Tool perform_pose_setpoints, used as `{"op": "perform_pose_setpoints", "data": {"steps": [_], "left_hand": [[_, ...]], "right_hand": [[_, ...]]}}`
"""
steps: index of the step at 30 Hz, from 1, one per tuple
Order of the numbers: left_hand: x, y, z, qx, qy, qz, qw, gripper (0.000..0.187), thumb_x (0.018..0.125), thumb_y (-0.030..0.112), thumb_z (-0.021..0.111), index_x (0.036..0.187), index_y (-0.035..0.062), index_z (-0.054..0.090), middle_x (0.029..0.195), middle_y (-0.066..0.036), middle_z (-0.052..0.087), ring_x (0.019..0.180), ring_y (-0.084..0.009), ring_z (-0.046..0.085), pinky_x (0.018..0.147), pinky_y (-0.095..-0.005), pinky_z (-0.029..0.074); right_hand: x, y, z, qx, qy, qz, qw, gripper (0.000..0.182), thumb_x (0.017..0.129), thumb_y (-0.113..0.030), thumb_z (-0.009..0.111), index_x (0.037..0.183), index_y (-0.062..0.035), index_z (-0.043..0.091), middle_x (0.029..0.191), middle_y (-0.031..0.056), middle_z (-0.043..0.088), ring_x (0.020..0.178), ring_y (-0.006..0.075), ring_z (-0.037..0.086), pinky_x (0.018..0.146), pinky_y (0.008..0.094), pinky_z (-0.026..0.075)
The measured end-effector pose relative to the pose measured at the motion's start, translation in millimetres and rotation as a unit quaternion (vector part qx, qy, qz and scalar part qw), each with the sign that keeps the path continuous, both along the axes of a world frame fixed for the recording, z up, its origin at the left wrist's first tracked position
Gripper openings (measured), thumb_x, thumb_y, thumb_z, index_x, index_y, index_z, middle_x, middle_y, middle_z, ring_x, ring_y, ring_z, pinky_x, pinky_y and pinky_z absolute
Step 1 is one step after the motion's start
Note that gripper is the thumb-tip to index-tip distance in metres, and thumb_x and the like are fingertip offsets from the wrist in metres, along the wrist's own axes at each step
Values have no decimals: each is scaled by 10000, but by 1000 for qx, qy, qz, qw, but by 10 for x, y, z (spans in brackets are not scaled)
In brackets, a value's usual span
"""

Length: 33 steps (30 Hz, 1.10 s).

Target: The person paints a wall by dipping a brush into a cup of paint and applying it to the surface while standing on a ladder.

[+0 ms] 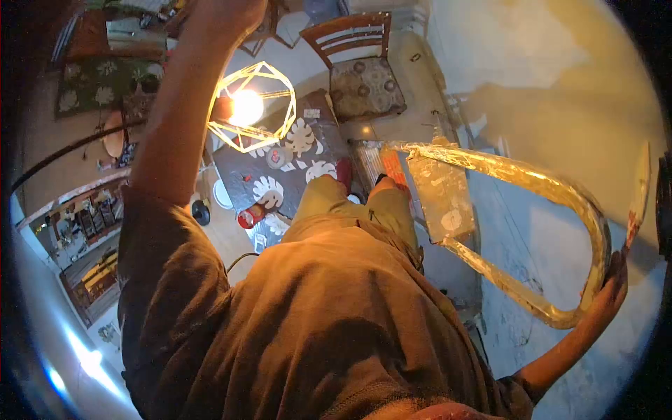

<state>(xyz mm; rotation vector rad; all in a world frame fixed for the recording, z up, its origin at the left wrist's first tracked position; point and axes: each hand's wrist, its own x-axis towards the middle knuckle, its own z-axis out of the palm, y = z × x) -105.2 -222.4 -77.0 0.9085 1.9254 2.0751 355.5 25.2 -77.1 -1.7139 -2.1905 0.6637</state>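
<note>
My right hand, at the far right, is closed round the lower end of a slim tool. The tool points up beside the wall, whitish along its length and reddish close to my fingers; its exact kind does not show. Just inside that hand curves a shiny, wrapped rail, part of a loop that runs to a stained flat step. On the other side, my left arm reaches up past a lit lamp in a wire cage. Only the base of my left hand shows at the top edge; its fingers are out of frame.
Far below, a dark table with white leaf shapes holds several small items. A wooden chair with a patterned seat stands behind it. The wall at right is patchy blue and white. Shelves with many items line the left.
</note>
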Motion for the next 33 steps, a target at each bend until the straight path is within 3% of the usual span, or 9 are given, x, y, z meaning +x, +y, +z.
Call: {"op": "perform_pose_setpoints", "data": {"steps": [2,3,6,9,10,13,17,19,33], "left_hand": [[-68,-39,-92,-48,-51,-24,997,646,634,-11,763,1189,11,433,1069,-143,581,953,-250,590,825,-361,509],[-36,-37,-97,-42,-55,-57,996,658,629,-6,770,1194,21,433,1078,-138,579,963,-241,586,837,-359,501],[113,29,-31,-29,0,-90,995,685,614,8,789,1199,23,433,1088,-134,579,990,-238,575,868,-354,482],[156,-15,-136,-24,-40,-23,999,658,612,12,791,1180,26,459,1075,-120,587,1008,-225,567,888,-352,466],[167,-5,-89,-43,-37,-47,997,631,617,-1,781,1168,27,474,1051,-109,600,995,-215,573,883,-353,470],[254,-50,-26,-32,-86,-82,992,616,616,-10,775,1160,26,486,1046,-104,606,976,-213,582,872,-348,469],[241,-76,-108,-22,-42,-100,994,593,618,-17,768,1148,28,504,1043,-106,612,966,-218,589,855,-345,469],[280,-73,-110,-43,-8,-70,997,589,621,-17,766,1150,33,510,1046,-103,613,968,-221,588,841,-344,469],[392,-113,-73,-17,17,-40,999,540,627,53,768,1113,24,535,993,-88,614,908,-210,584,780,-338,484]], "right_hand": [[120,85,-94,46,28,126,991,397,904,-247,412,1184,1,547,1228,133,521,1144,225,473,996,350,327],[101,40,-105,52,34,117,991,397,904,-247,412,1184,1,547,1228,133,521,1144,225,473,996,350,327],[-152,-165,-69,46,46,-29,997,399,892,-270,497,1168,14,543,1208,139,525,1109,227,496,953,347,366],[-33,-100,-177,36,131,32,990,405,875,-284,539,1184,-21,532,1187,141,532,1095,238,505,945,345,375],[129,-10,-239,225,-118,197,947,389,872,-260,553,1201,-55,522,1174,146,540,1086,245,514,940,349,389],[82,-116,-223,344,-247,218,880,367,877,-238,556,1189,-48,528,1186,140,540,1084,233,519,923,348,404],[28,-134,-276,317,-185,209,906,338,883,-204,545,1182,-46,531,1133,150,568,1052,239,542,914,353,414],[-206,-281,-150,106,121,16,987,323,889,-199,530,1168,-38,534,1038,156,604,1009,245,567,904,340,417],[-421,-522,-37,216,-15,40,976,297,903,-311,512,948,-29,593,779,90,579,691,163,562,642,294,452]]}}
